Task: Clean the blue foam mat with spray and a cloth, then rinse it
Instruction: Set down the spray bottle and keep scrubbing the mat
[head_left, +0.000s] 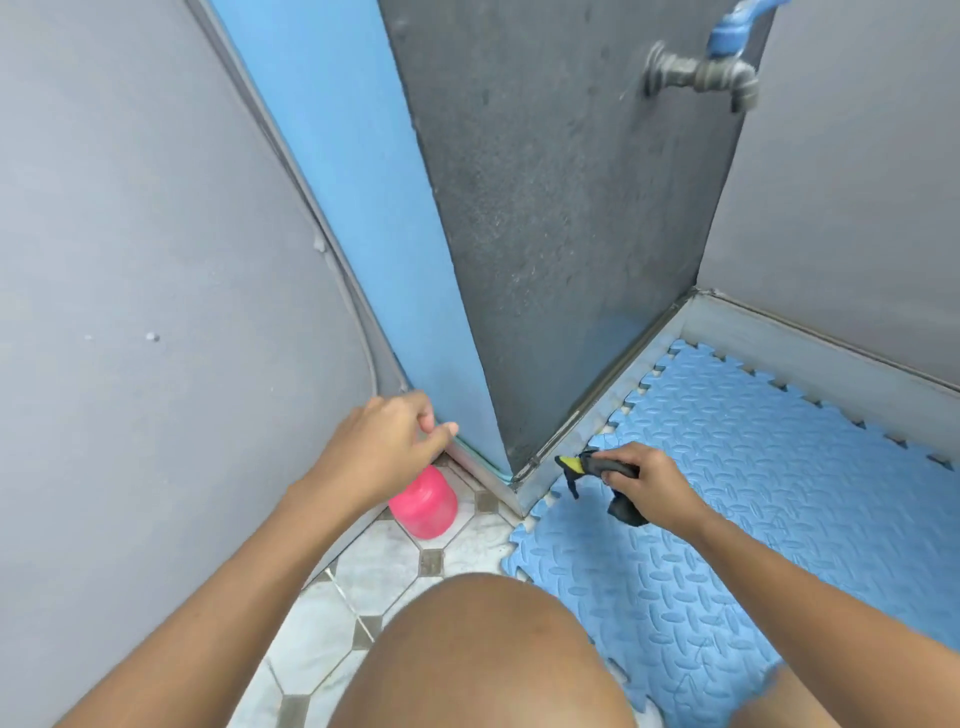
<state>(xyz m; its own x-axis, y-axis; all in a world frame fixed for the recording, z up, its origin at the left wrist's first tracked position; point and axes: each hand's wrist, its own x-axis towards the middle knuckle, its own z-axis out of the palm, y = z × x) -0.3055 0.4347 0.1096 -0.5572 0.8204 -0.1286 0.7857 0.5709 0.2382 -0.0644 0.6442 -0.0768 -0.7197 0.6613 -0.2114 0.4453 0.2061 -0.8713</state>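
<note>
A grey tap (698, 75) juts from the dark wall (545, 208) above tiled floor (332, 613), its blurred blue handle (737, 23) perhaps plastic.

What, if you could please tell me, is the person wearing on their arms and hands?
Nothing shows on either one. The left hand and right hand are bare, with no gloves, rings, watch or bracelet in view. Both forearms are uncovered as far as the picture's lower edge, so no sleeve appears. The fingernails look short and unpainted.

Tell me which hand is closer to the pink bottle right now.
Left. The left hand hovers just above the pink bottle, partly covering its top, fingers curled and empty. The right hand is off to the side over the blue mat, gripping a dark cloth.
</note>
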